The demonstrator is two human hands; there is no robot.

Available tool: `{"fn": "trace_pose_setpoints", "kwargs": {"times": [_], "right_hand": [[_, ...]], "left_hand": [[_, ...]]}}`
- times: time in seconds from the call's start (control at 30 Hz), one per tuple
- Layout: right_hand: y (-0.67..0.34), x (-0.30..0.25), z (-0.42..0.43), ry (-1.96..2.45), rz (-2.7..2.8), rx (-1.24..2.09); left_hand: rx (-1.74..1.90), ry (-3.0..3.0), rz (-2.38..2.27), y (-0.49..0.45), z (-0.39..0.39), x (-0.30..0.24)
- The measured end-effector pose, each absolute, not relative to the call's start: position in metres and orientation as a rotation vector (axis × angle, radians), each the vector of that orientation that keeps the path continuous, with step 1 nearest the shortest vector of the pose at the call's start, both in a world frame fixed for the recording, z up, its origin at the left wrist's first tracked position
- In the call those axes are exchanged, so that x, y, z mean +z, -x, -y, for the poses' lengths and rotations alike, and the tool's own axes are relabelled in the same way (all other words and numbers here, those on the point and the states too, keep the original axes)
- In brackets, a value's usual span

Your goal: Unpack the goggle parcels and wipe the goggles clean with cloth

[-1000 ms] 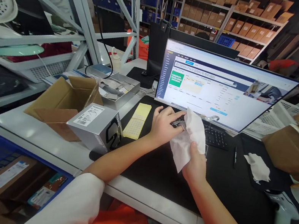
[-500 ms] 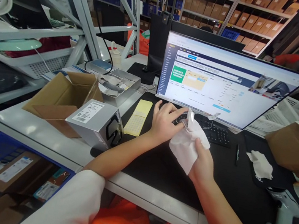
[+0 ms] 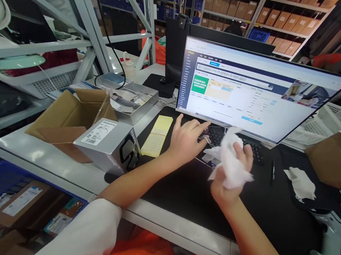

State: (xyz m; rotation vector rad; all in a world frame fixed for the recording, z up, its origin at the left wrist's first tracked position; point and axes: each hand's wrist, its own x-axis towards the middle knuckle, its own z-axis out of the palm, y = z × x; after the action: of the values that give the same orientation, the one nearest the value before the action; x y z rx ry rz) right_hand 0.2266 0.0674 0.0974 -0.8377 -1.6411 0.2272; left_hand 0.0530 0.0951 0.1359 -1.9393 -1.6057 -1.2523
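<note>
In front of the monitor, my right hand has its fingers wrapped round a crumpled white tissue. Part of the tissue is blurred by motion. My left hand is to the left of it, over the near edge of the keyboard. Its thumb and index finger pinch a small, thin, shiny piece, too small to name. Some whitish scraps show between the two hands, partly behind the tissue. Left of my left forearm stands a silver printed box.
A yellow label pad lies beside an open cardboard box and a grey tray of papers. On the right are a pen, another crumpled tissue and a barcode scanner. The monitor stands behind the keyboard.
The tissue has come away from my left fingertips and is bunched up in my right hand, slightly to the right. My left hand has barely moved and keeps its pinch.
</note>
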Motion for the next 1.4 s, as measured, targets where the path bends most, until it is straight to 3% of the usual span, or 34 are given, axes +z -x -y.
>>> {"fn": "trace_pose_setpoints", "kwargs": {"times": [0.13, 0.43, 0.57, 0.73, 0.83, 0.9, 1.1, 1.27, 1.4], "right_hand": [[-0.225, 0.097, -0.070, 0.861, 2.021, -0.253], [-0.234, 0.109, -0.071, 0.713, 2.025, -0.245], [-0.251, 0.123, -0.073, 0.628, 1.714, 0.036], [-0.263, 0.135, -0.101, 1.196, 1.357, 0.778], [-0.256, 0.135, -0.113, 1.164, 1.010, 1.210], [-0.245, 0.132, -0.109, 1.054, 0.824, 1.319], [-0.219, 0.115, -0.075, 0.796, 1.323, 1.183], [-0.220, 0.114, -0.075, 0.726, 1.727, 0.883], [-0.219, 0.117, -0.074, 0.697, 1.588, 1.097]], "left_hand": [[-1.165, 2.021, 1.579, -0.058, -0.083, 0.139], [-1.459, 2.081, 1.579, -0.046, -0.092, 0.141], [-2.046, 1.874, 1.629, -0.033, -0.110, 0.139], [-2.649, 1.706, 1.533, -0.032, -0.120, 0.136], [-2.540, 1.819, 1.569, -0.042, -0.116, 0.130], [-2.344, 1.924, 1.572, -0.051, -0.112, 0.125], [-1.958, 2.073, 1.499, -0.067, -0.101, 0.117], [-1.775, 2.124, 1.508, -0.067, -0.097, 0.119], [-1.685, 2.154, 1.510, -0.066, -0.098, 0.118]]}}
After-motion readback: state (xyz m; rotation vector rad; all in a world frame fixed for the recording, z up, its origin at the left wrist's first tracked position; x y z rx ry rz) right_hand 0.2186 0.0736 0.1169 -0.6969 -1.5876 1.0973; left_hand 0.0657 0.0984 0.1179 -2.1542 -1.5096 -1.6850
